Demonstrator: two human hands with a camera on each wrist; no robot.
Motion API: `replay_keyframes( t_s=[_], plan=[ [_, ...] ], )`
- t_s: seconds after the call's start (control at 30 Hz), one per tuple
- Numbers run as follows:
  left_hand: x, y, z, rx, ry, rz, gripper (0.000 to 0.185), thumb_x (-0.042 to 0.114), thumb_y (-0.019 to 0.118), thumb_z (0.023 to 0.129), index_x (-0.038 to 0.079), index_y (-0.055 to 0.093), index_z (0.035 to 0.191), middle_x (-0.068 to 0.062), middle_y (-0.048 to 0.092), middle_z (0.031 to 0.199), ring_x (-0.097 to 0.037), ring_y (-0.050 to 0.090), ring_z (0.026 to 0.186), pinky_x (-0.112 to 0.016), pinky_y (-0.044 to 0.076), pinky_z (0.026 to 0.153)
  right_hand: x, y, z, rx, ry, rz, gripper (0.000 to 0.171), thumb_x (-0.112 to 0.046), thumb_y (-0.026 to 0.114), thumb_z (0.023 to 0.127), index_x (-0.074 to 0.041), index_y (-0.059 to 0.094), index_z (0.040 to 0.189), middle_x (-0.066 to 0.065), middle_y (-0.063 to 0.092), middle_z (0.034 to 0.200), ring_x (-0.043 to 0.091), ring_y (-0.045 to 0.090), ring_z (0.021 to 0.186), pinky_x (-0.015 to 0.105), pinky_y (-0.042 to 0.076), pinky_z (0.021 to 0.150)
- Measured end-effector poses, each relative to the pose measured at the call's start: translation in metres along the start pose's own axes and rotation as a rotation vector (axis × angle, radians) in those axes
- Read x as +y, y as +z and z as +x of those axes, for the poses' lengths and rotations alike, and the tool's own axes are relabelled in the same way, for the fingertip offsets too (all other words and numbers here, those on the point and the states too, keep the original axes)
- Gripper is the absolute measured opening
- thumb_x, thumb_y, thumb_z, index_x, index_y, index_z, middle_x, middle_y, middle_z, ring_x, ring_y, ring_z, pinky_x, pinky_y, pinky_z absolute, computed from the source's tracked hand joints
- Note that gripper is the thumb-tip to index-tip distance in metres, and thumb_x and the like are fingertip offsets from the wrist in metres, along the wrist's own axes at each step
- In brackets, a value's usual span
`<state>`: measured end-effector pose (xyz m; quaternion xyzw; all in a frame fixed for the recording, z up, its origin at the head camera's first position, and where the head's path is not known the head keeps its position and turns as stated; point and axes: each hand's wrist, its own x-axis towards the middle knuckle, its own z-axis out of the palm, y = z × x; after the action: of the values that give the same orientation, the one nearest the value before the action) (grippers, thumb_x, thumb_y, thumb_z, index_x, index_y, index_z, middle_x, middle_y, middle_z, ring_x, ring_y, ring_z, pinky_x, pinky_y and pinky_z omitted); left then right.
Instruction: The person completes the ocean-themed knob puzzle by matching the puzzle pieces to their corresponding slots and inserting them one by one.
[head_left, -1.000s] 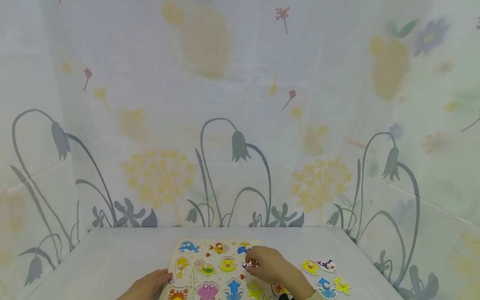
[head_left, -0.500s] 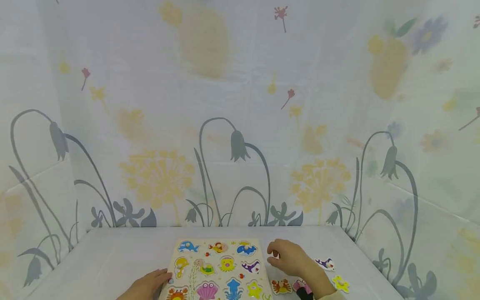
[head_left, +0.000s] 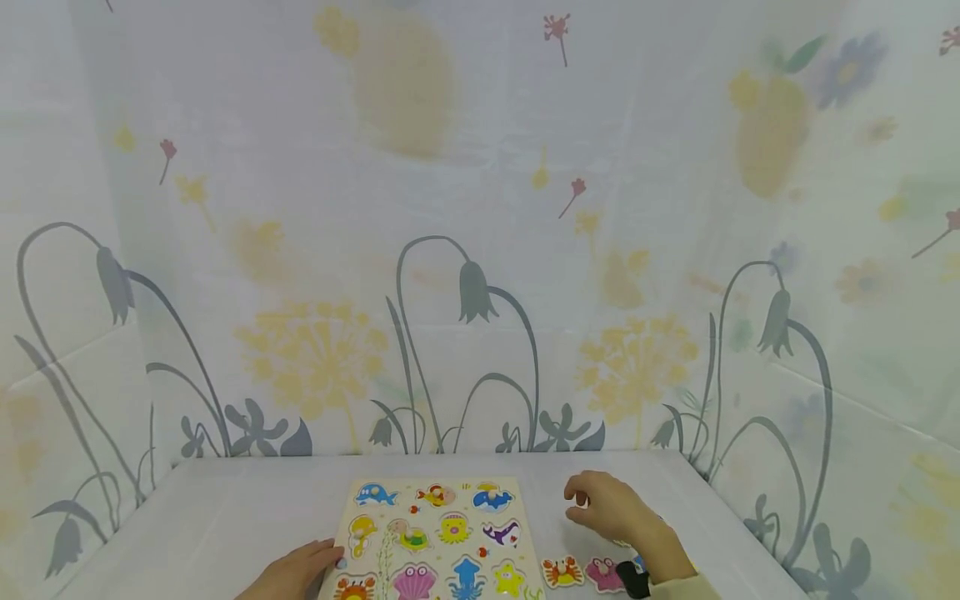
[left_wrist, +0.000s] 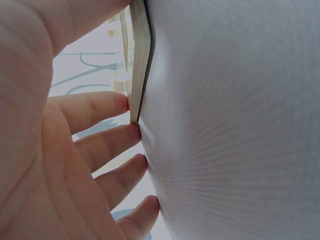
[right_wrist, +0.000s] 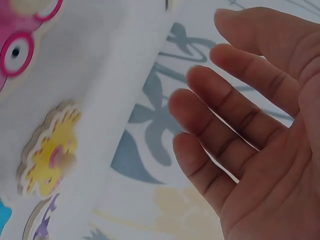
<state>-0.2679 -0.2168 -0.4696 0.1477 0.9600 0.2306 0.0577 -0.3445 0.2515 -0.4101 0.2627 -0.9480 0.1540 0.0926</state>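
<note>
A wooden sea-animal knob puzzle board [head_left: 438, 554] lies on the table. My left hand [head_left: 292, 573] rests at its left side. In the left wrist view the fingers [left_wrist: 100, 111] are spread, some tips touching the board's edge [left_wrist: 140, 65]. My right hand [head_left: 609, 505] is off to the right of the board, above the tabletop, holding nothing. Its loosely bent fingers [right_wrist: 220, 97] show in the right wrist view. Loose pieces lie near it: a crab [head_left: 562, 572], a pink shell [head_left: 602, 575], a yellow round fish [right_wrist: 52, 157] and a partly cut-off purple piece [right_wrist: 42, 225].
The white table [head_left: 247, 492] meets a hanging flower-printed curtain [head_left: 480, 208] behind and at both sides. Knobbed pieces, such as a blue whale [head_left: 375, 494] and a turtle [head_left: 411, 537], sit in the board. My right forearm hides part of the loose pieces.
My right hand has left the purple whale shape on the board's right side and moved right, over beside the loose pieces. The left hand stays at the board's edge.
</note>
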Motion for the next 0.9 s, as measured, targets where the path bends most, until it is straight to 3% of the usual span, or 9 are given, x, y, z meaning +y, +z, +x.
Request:
replay_keyframes(
  t_s=[0.37,0.53,0.9],
  plan=[
    [-0.003,-0.001,0.001,0.008,0.047,0.016,0.086,0.060,0.074,0.069,-0.001,0.055,0.127,-0.019,0.053,0.130,-0.047,0.047,0.120,-0.067,0.041,0.092,0.034,-0.002,-0.008,-0.083,0.144,0.124,0.016,-0.010,0.075,0.078,-0.009,0.066,0.090,0.000,0.056,0.079,0.017,0.052,0.070,0.038,0.046,0.062],
    [-0.004,-0.001,0.001,0.001,0.040,0.003,0.085,0.059,0.075,0.069,-0.001,0.055,0.127,-0.020,0.053,0.130,-0.049,0.046,0.120,-0.068,0.041,0.092,0.045,-0.002,-0.011,-0.097,0.150,0.153,0.014,-0.005,0.074,0.076,-0.007,0.065,0.087,0.000,0.055,0.077,0.016,0.052,0.065,0.035,0.046,0.060],
    [-0.004,0.001,0.002,-0.002,0.024,0.000,0.084,0.059,0.074,0.069,0.000,0.056,0.127,-0.019,0.053,0.131,-0.049,0.045,0.121,-0.069,0.038,0.093,0.055,0.000,-0.020,-0.130,0.185,0.216,0.014,0.000,0.072,0.071,-0.009,0.065,0.080,0.001,0.053,0.075,0.019,0.048,0.071,0.034,0.044,0.061]
  ],
)
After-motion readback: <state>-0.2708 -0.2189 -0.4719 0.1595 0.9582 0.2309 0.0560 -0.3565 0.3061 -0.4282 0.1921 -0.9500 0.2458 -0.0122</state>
